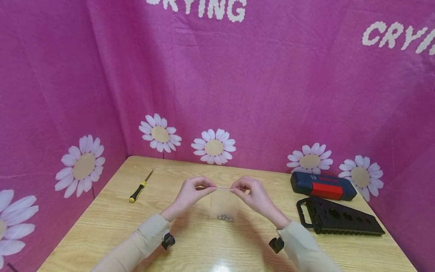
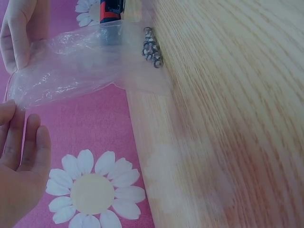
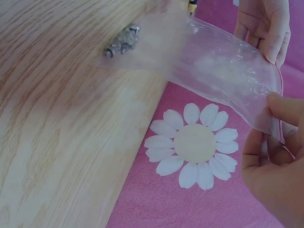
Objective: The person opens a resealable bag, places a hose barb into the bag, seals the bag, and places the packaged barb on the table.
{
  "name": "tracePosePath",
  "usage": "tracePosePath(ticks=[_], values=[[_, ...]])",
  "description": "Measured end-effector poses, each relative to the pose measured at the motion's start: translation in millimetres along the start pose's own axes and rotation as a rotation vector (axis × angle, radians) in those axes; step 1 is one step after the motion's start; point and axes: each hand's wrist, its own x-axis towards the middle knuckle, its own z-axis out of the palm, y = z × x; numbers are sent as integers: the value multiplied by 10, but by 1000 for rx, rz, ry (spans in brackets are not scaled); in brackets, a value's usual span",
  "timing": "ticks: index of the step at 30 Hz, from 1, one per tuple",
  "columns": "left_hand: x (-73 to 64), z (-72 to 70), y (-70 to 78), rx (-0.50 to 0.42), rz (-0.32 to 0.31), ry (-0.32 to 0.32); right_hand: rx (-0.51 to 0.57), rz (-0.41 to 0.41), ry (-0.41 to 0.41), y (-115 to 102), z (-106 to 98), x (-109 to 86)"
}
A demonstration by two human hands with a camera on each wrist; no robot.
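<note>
Between my two hands hangs a clear zip bag (image 1: 224, 204), pinched at both top corners. My left hand (image 1: 193, 193) grips one corner between thumb and fingers, and my right hand (image 1: 252, 193) pinches the other. A reddish strip runs along the bag's top edge in the right wrist view. Small metal pieces (image 1: 225, 217), which look like screws or nuts, lie bunched at the bottom of the bag; the left wrist view shows these metal parts (image 2: 152, 48) closer. Whether the top seal is parted cannot be told.
On the wooden table (image 1: 190, 241), a yellow-and-black screwdriver (image 1: 139, 190) lies at the left. At the right are a dark blue case with a red panel (image 1: 323, 186) and a black holder with round holes (image 1: 343, 217). A pink flowered cloth (image 1: 265, 94) hangs behind.
</note>
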Motion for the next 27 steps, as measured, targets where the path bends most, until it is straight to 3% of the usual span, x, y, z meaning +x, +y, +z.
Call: tracePosePath(ticks=[9,15,22,27], values=[[-4,4,7,-1,4,-2,59,25,-44,-23,30,48],[-1,11,6,-2,5,-8,28,-31,-40,-24,57,64],[-11,3,3,-1,16,-8,43,-24,-51,-32,87,90],[4,6,-14,-3,22,-20,23,-67,-66,-34,106,115]])
